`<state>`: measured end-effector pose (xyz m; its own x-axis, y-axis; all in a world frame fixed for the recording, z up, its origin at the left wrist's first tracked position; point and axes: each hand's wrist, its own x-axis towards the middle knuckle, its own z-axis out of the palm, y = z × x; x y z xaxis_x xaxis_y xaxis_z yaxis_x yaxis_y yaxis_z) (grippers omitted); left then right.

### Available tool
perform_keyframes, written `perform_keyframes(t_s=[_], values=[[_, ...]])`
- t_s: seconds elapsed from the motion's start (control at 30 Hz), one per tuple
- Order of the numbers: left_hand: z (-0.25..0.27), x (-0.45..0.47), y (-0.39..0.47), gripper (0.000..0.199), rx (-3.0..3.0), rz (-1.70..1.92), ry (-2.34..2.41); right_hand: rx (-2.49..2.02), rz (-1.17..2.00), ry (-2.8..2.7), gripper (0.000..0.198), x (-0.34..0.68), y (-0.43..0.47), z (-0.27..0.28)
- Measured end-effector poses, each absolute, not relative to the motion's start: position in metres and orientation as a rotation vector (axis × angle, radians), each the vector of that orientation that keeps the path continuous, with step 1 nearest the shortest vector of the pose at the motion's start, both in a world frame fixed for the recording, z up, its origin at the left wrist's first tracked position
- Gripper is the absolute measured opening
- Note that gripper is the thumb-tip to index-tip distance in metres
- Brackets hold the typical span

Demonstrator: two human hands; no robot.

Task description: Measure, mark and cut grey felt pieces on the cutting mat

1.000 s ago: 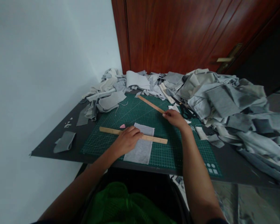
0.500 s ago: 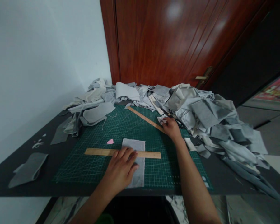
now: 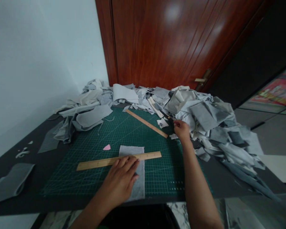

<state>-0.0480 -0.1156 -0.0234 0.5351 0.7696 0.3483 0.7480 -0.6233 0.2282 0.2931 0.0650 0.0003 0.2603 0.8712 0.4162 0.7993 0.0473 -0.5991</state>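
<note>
at seven o'clock the left hand [image 3: 124, 178] covers part of a ruler [image 3: 95, 163], its marks too small to read, and grey cloth [image 3: 140, 179]. toward four o'clock the right hand [image 3: 181, 128] partly hides dark scissors [image 3: 170, 121]. the left edge crops folded fabric [image 3: 14, 181] at eight o'clock.

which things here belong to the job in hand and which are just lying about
Seemingly in use:
ruler under the left hand
grey cloth beneath it
black scissors by the right hand
green cutting mat

Apparently lying about:
second ruler
pink triangular piece
fabric heap
folded grey piece
</note>
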Motion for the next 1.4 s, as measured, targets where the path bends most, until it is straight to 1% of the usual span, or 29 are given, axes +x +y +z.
perform_keyframes(t_s=[0.13, 0.23, 0.3, 0.33, 0.4, 0.47, 0.5, 0.57, 0.67, 0.73, 0.83, 0.87, 0.9, 0.93, 1.0, 1.07, 1.1, 1.13, 1.17, 1.23, 1.27, 1.33, 1.4], values=[[-0.016, -0.046, -0.12, 0.046, 2.7, 0.586, 1.293, -1.496, 0.245, -1.695, 0.029, 0.232, 0.062, -0.001], [-0.01, -0.05, -0.116, 0.045, 2.687, 0.726, 1.353, -1.096, 0.468, -1.887, 0.025, 0.173, 0.044, -0.001], [-0.007, -0.06, -0.106, 0.036, 2.628, 0.965, 1.606, -0.904, 0.643, -2.049, 0.015, 0.145, 0.029, -0.002], [-0.006, -0.068, -0.1, 0.033, 2.593, 1.034, 1.765, -0.856, 0.695, -2.106, 0.014, 0.135, 0.023, -0.003], [-0.003, -0.086, -0.085, 0.03, 2.508, 1.027, 2.046, -0.826, 0.739, -2.155, 0.011, 0.123, 0.014, -0.007], [-0.002, -0.104, -0.072, 0.021, 2.453, 0.951, 2.145, -0.846, 0.743, -2.134, 0.012, 0.119, 0.011, -0.011], [-0.002, -0.112, -0.066, 0.015, 2.46, 0.892, 2.095, -0.864, 0.742, -2.105, 0.013, 0.117, 0.011, -0.013], [-0.004, -0.122, -0.06, 0.011, 2.435, 0.844, 2.0, -0.894, 0.746, -2.041, 0.013, 0.115, 0.011, -0.016], [-0.006, -0.124, -0.059, 0.008, 2.344, 0.868, 1.964, -0.886, 0.784, -1.976, 0.013, 0.108, 0.006, -0.015], [-0.007, -0.119, -0.061, 0.009, 2.295, 0.934, 1.905, -0.846, 0.872, -1.938, 0.016, 0.101, -0.002, -0.013], [-0.007, -0.105, -0.064, 0.01, 2.257, 1.111, 1.735, -0.745, 1.132, -1.86, 0.034, 0.089, -0.014, -0.012], [-0.006, -0.101, -0.063, 0.008, 2.231, 1.186, 1.689, -0.712, 1.202, -1.842, 0.037, 0.086, -0.017, -0.012], [-0.006, -0.096, -0.062, 0.007, 2.201, 1.25, 1.654, -0.685, 1.248, -1.835, 0.036, 0.083, -0.019, -0.013], [-0.005, -0.092, -0.061, 0.005, 2.172, 1.3, 1.626, -0.666, 1.273, -1.836, 0.031, 0.082, -0.02, -0.013], [0.0, -0.086, -0.058, 0.002, 2.126, 1.375, 1.589, -0.653, 1.279, -1.85, 0.017, 0.085, -0.015, -0.013], [0.007, -0.08, -0.059, 0.016, 2.155, 1.435, 1.567, -0.692, 1.261, -1.844, 0.013, 0.097, -0.003, -0.011], [0.01, -0.077, -0.062, 0.025, 2.223, 1.432, 1.557, -0.736, 1.229, -1.835, 0.013, 0.105, 0.005, -0.009], [0.013, -0.074, -0.066, 0.029, 2.341, 1.376, 1.536, -0.798, 1.179, -1.812, 0.015, 0.115, 0.012, -0.008], [0.014, -0.07, -0.071, 0.029, 2.485, 1.259, 1.49, -0.858, 1.136, -1.793, 0.015, 0.124, 0.02, -0.006], [0.014, -0.062, -0.084, 0.019, 2.681, 0.931, 1.355, -0.917, 1.13, -1.818, 0.014, 0.14, 0.031, -0.004], [0.012, -0.058, -0.09, 0.021, 2.714, 0.784, 1.316, -0.928, 1.138, -1.823, 0.014, 0.146, 0.034, -0.004], [0.006, -0.051, -0.101, 0.036, 2.732, 0.658, 1.284, -0.91, 1.161, -1.847, 0.015, 0.15, 0.035, -0.003], [0.002, -0.047, -0.106, 0.04, 2.744, 0.536, 1.289, -0.862, 1.149, -1.909, 0.016, 0.147, 0.03, -0.003]])
